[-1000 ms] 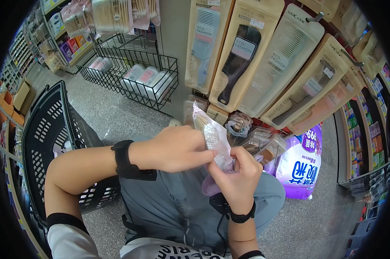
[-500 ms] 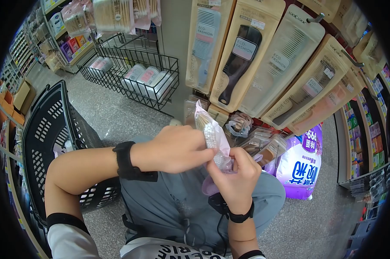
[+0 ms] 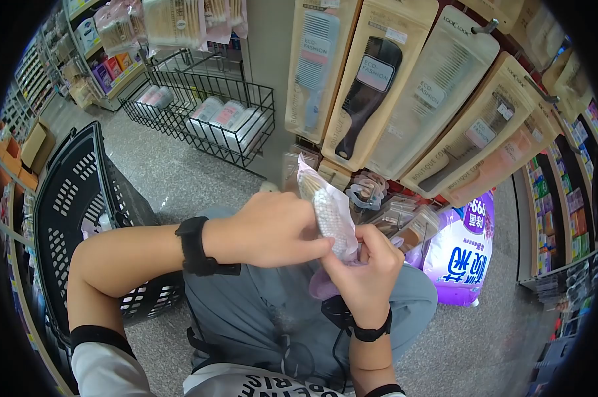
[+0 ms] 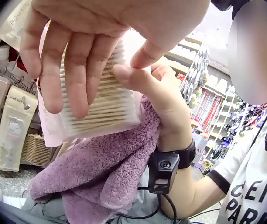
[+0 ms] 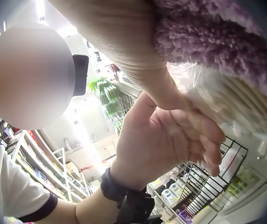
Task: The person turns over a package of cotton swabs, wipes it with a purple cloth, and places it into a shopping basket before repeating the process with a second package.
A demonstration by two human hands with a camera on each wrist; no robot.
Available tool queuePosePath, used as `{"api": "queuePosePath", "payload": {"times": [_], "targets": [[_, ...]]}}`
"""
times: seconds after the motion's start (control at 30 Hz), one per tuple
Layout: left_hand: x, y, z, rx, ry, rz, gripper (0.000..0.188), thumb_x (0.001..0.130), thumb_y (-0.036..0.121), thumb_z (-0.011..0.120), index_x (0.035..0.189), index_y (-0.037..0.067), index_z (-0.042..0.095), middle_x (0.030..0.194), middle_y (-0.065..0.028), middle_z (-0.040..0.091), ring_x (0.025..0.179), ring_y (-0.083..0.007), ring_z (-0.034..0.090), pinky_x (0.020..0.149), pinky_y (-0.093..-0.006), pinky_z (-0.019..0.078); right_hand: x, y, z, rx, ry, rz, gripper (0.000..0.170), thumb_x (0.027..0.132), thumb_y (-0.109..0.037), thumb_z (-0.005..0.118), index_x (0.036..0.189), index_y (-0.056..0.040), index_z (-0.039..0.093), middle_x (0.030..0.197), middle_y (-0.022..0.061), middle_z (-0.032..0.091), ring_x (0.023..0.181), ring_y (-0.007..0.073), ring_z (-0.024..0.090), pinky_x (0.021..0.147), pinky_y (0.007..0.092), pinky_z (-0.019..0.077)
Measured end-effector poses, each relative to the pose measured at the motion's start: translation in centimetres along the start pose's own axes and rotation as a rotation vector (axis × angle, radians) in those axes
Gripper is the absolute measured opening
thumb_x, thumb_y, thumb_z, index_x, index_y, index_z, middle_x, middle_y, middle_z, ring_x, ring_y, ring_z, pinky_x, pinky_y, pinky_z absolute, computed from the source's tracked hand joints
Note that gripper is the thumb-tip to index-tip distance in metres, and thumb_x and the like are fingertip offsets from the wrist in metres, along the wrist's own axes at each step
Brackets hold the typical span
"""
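A clear and pink pack of cotton swabs (image 3: 335, 215) is held upright between both hands, in front of the person's knees. My left hand (image 3: 279, 228) grips it from the left, its fingers (image 4: 77, 70) bent down over the face of the pack and its thumb at the near edge. The right hand (image 3: 371, 268) pinches the pack's lower corner, thumb on the swab side in the left wrist view. A fluffy purple cloth (image 4: 96, 172) hangs from that same hand below the pack. In the right wrist view the cloth covers part of the pack.
Packaged combs (image 3: 371, 92) hang from hooks ahead on the right. A wire basket (image 3: 196, 119) with white packs stands ahead on the left, below hanging swab packs (image 3: 173, 23). At my left is a black shopping basket (image 3: 67, 192). A purple and white bag (image 3: 461, 258) stands right.
The pack turned slightly edge-on half a second ago, and now shows more of its swab tips again. Both hands keep their hold with only small shifts.
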State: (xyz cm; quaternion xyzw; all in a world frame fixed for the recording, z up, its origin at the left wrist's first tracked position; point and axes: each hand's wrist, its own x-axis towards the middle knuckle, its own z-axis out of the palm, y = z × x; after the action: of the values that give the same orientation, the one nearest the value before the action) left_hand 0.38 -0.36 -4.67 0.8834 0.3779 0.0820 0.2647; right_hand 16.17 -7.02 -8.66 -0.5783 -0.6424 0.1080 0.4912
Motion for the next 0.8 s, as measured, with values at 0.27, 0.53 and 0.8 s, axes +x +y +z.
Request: {"api": "queuePosePath", "payload": {"times": [0.27, 0.53, 0.8], "targets": [[0.16, 0.17, -0.07, 0.016, -0.016, -0.017, 0.040, 0.082, 0.040, 0.052, 0.074, 0.004, 0.066, 0.062, -0.0113, 0.062, 0.060, -0.0287, 0.062, 0.054, -0.0365, 0.0468, 0.09, 0.37, 0.55, 0.051, 0.049, -0.035, 0.028, 0.060, -0.013, 0.076, 0.069, -0.0002, 0.053, 0.056, 0.0047, 0.045, 0.049, 0.0124, 0.041, 0.044, 0.0249, 0.0321], [0.05, 0.38, -0.12, 0.026, -0.010, -0.039, 0.041, 0.083, 0.040, 0.051, 0.070, 0.003, 0.066, 0.060, -0.0116, 0.062, 0.059, -0.0296, 0.062, 0.054, -0.0372, 0.0469, -0.06, 0.16, 0.30, -0.007, 0.013, -0.015, 0.026, 0.061, -0.015, 0.077, 0.071, -0.0027, 0.056, 0.062, 0.0101, 0.056, 0.051, 0.0250, 0.056, 0.048, 0.0314, 0.0440], [0.00, 0.44, 0.00, 0.016, 0.009, -0.067, 0.040, 0.080, 0.038, 0.053, 0.065, 0.002, 0.065, 0.058, -0.0129, 0.061, 0.057, -0.0307, 0.061, 0.053, -0.0380, 0.0464, -0.08, -0.05, 0.23, 0.000, 0.010, -0.018, 0.025, 0.061, -0.013, 0.076, 0.071, -0.0023, 0.056, 0.061, 0.0099, 0.055, 0.050, 0.0239, 0.054, 0.048, 0.0307, 0.0438]]}}
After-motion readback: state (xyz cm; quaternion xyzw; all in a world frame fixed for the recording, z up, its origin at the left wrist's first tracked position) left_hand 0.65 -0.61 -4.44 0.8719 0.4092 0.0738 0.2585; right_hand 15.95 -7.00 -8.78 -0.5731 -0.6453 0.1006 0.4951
